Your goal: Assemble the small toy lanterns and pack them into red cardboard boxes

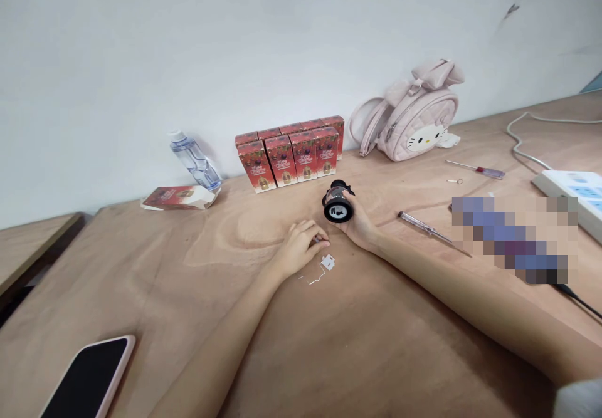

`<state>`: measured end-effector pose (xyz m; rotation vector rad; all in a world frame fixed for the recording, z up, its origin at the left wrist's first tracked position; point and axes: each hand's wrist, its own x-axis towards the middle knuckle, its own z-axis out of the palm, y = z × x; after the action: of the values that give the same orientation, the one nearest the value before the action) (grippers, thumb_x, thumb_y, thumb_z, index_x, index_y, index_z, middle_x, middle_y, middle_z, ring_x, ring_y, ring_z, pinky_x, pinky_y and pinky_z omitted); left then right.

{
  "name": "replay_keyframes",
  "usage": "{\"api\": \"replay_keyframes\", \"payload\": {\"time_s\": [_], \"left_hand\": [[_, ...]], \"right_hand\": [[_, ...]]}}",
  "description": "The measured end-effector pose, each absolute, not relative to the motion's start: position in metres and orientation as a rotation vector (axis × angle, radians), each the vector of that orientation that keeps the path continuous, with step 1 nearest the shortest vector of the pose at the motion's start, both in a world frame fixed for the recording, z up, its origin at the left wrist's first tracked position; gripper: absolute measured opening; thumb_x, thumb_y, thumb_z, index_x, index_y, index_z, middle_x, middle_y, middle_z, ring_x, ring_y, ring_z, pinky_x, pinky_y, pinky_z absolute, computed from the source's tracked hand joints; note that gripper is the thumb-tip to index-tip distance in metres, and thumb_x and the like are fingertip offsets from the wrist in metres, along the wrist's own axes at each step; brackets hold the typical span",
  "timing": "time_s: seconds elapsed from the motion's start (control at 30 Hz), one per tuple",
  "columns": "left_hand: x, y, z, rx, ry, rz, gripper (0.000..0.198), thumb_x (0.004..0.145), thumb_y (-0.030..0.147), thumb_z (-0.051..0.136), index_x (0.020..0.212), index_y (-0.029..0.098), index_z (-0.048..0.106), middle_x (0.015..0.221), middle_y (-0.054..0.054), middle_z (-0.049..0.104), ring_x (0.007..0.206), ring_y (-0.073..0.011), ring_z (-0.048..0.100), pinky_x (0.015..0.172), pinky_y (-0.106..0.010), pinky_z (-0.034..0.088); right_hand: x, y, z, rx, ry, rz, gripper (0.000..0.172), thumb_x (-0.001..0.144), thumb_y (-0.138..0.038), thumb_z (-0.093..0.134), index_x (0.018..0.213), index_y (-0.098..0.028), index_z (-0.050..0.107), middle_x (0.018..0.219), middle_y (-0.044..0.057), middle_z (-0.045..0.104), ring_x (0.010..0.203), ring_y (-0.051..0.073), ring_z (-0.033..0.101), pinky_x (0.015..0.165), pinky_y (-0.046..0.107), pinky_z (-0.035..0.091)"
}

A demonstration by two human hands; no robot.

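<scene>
My right hand [360, 224] is wrapped round a small black lantern with clear sides [338, 203], tilted so that its round base faces me. A pale disc with dark cut-outs shows in that base. To its left, my left hand [305, 242] rests low over the wood, fingers curled and thumb close to the fingertips. Whatever the left fingertips pinch, if anything, is too small to make out. Just below them lies a small white plastic piece [328, 262], with a thin white wire [316, 280] trailing on the table.
Red printed boxes [282, 161] stand in rows by the wall; one opened box [179, 197] lies near a water bottle [195, 160]. A pink bag [418, 123], two screwdrivers [423, 225], a power strip [574, 195] and a blurred-out object [512, 239] are rightward. A phone [89, 380] lies front left.
</scene>
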<state>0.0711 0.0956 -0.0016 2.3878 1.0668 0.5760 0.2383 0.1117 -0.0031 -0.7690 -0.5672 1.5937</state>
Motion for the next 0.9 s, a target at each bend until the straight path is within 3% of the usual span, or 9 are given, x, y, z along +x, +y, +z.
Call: {"api": "replay_keyframes", "payload": {"time_s": [0.2, 0.37, 0.47, 0.7, 0.9], "left_hand": [[0.075, 0.091, 0.002, 2.446, 1.127, 0.443, 0.005, 0.089, 0.024, 0.057, 0.088, 0.019, 0.059, 0.096, -0.003, 0.063, 0.097, -0.0204, 0.056, 0.089, -0.036, 0.036], [0.077, 0.088, -0.001, 2.421, 1.178, 0.518, 0.007, 0.092, 0.020, 0.051, 0.089, 0.018, 0.057, 0.095, -0.004, 0.064, 0.093, -0.0204, 0.058, 0.085, -0.036, 0.037], [0.077, 0.088, -0.005, 2.416, 1.197, 0.578, 0.012, 0.092, 0.021, 0.048, 0.084, 0.017, 0.057, 0.093, -0.005, 0.064, 0.091, -0.0214, 0.057, 0.083, -0.036, 0.037], [0.073, 0.095, -0.011, 1.907, 1.113, 0.897, 0.015, 0.092, 0.022, 0.046, 0.079, 0.019, 0.054, 0.073, -0.001, 0.064, 0.062, -0.0131, 0.055, 0.066, -0.027, 0.040], [0.070, 0.105, -0.012, 1.362, 1.017, 1.208, 0.015, 0.085, 0.026, 0.060, 0.075, 0.016, 0.057, 0.063, 0.000, 0.061, 0.055, -0.0089, 0.048, 0.059, -0.021, 0.038]], "right_hand": [[0.239, 0.112, -0.005, -0.729, -0.570, 1.592, 0.021, 0.078, -0.040, 0.064, 0.089, -0.022, 0.064, 0.082, -0.002, 0.068, 0.079, 0.013, 0.062, 0.063, 0.021, 0.049], [0.238, 0.112, -0.004, -0.742, -0.540, 1.609, 0.021, 0.076, -0.040, 0.067, 0.087, -0.022, 0.065, 0.079, -0.003, 0.068, 0.073, 0.012, 0.061, 0.056, 0.020, 0.047], [0.238, 0.112, -0.003, -0.760, -0.540, 1.606, 0.021, 0.075, -0.040, 0.067, 0.087, -0.022, 0.066, 0.080, -0.003, 0.068, 0.077, 0.013, 0.062, 0.061, 0.022, 0.049], [0.237, 0.112, -0.001, -0.777, -0.544, 1.591, 0.021, 0.074, -0.041, 0.068, 0.083, -0.022, 0.064, 0.078, -0.003, 0.067, 0.077, 0.012, 0.060, 0.066, 0.022, 0.048], [0.237, 0.112, -0.001, -0.814, -0.576, 1.576, 0.023, 0.074, -0.043, 0.068, 0.083, -0.022, 0.064, 0.081, -0.003, 0.067, 0.080, 0.013, 0.061, 0.070, 0.024, 0.049]]}}
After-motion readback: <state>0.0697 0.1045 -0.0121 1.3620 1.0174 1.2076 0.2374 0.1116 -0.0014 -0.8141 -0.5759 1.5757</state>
